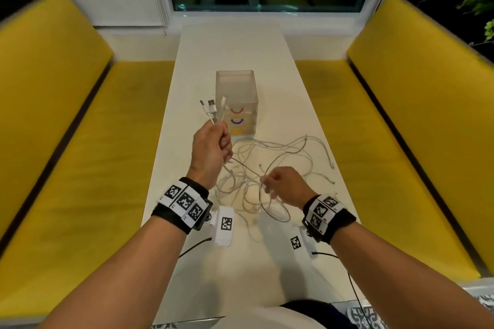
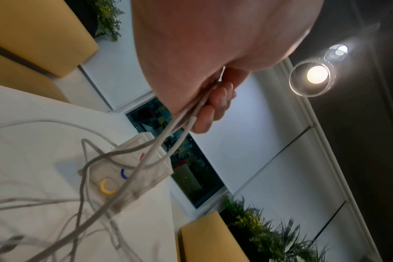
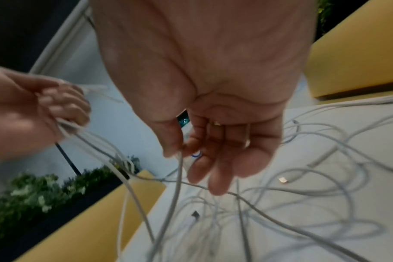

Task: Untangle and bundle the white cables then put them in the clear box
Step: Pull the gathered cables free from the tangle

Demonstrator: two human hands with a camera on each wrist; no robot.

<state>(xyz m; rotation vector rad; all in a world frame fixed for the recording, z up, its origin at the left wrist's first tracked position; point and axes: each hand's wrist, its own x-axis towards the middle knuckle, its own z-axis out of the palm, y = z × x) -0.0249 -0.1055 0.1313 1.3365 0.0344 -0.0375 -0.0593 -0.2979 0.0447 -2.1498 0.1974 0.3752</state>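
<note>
White cables (image 1: pixel 280 165) gripped in left hand (image 1: pixel 211 147), right hand (image 1: pixel 287 184) pinching one strand.

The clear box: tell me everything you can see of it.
The clear box is a tall, square-sided container of frosted see-through plastic, open at the top, standing upright on the white table beyond the cable tangle. Red, purple and yellow curved marks run down its near face. No cables are visibly inside. The left hand holds cable ends up in front of it; whether they touch it cannot be told.
</note>
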